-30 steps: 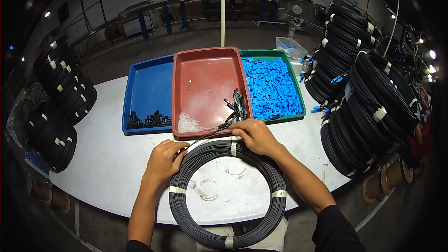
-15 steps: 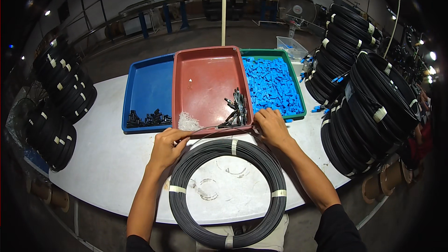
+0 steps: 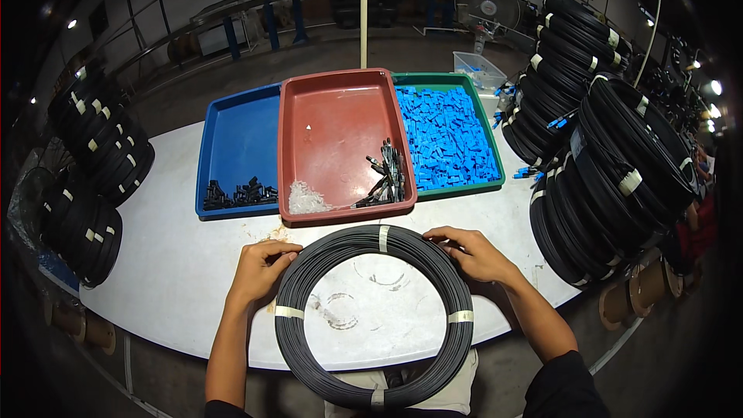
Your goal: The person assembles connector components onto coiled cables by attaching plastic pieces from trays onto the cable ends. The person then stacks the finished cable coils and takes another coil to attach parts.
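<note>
A coil of thin black cable (image 3: 289,340), tied with several pale tape bands, lies in front of me, its near part overhanging the table edge. At its upper left edge, my left hand (image 3: 261,269) pinches the outer strands between thumb and fingers. My right hand (image 3: 478,255) is at the upper right edge, fingers bent over the outer strands and thumb mostly hidden. Beyond the coil stands a red tray (image 3: 340,131) with black connector pieces (image 3: 391,178) and a heap of small clear pieces (image 3: 306,198).
A blue tray (image 3: 241,128) with small black parts stands left of the red one; a green tray (image 3: 495,162) full of blue connectors (image 3: 449,139) stands right. Stacked black cable coils rise at the right (image 3: 619,170) and left (image 3: 101,139). A clear bin (image 3: 478,71) sits behind.
Both hands have come back toward me from the trays' front edge to the coil. The loose strand they held raised above the coil now lies against it.
</note>
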### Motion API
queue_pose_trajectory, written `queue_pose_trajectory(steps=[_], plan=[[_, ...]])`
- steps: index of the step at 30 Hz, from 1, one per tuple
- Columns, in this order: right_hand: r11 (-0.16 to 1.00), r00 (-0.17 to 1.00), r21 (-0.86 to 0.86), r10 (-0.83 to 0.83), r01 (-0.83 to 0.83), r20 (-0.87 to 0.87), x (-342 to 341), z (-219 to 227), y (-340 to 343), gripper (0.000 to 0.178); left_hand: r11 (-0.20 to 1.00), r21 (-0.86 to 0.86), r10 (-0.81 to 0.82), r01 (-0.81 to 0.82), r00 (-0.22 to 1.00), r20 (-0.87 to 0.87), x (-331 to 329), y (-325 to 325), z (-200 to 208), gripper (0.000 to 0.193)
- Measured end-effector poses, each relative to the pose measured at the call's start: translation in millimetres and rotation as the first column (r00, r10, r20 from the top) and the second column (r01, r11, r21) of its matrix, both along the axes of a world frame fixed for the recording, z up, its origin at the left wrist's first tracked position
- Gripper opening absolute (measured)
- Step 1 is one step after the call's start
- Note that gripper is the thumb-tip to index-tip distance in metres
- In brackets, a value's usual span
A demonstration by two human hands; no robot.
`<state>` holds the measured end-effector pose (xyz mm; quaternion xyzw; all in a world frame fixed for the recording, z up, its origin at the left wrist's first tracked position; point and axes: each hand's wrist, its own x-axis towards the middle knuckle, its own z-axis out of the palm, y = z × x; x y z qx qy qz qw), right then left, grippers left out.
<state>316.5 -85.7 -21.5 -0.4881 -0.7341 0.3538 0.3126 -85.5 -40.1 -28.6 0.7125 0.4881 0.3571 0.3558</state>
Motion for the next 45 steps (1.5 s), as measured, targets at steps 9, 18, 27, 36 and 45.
queue_pose_trajectory(steps=[9, 18, 27, 36, 45], plan=[[0.977, 0.978, -0.1, -0.196, 0.189, -0.074, -19.0, -5.6, -70.8, 0.056, 0.975, -0.218, 0.11, -0.042, 0.944, 0.31, 1.3, -46.8, -15.3, 0.047], [0.912, 0.909, 0.058, -0.398, 0.407, -0.121, -45.1, -18.0, -91.7, 0.08, 0.95, -0.276, 0.234, -0.144, 0.915, 0.329, 27.0, -75.3, 2.1, 0.076], [0.906, 0.863, -0.142, -0.423, 0.399, -0.276, -31.8, -27.4, -59.8, 0.071, 0.939, -0.277, 0.321, -0.204, 0.807, 0.495, 35.0, -80.7, -13.9, 0.075], [0.931, 0.886, -0.023, -0.355, 0.365, -0.3, -31.9, -36.4, -82.0, 0.101, 0.959, -0.267, 0.236, -0.098, 0.798, 0.555, 34.6, -90.7, -24.7, 0.085], [0.904, 0.895, 0.069, -0.402, 0.421, -0.195, -36.1, -34.5, -93.5, 0.101, 0.975, -0.21, 0.187, -0.074, 0.785, 0.591, 35.2, -84.7, -23.3, 0.09]])
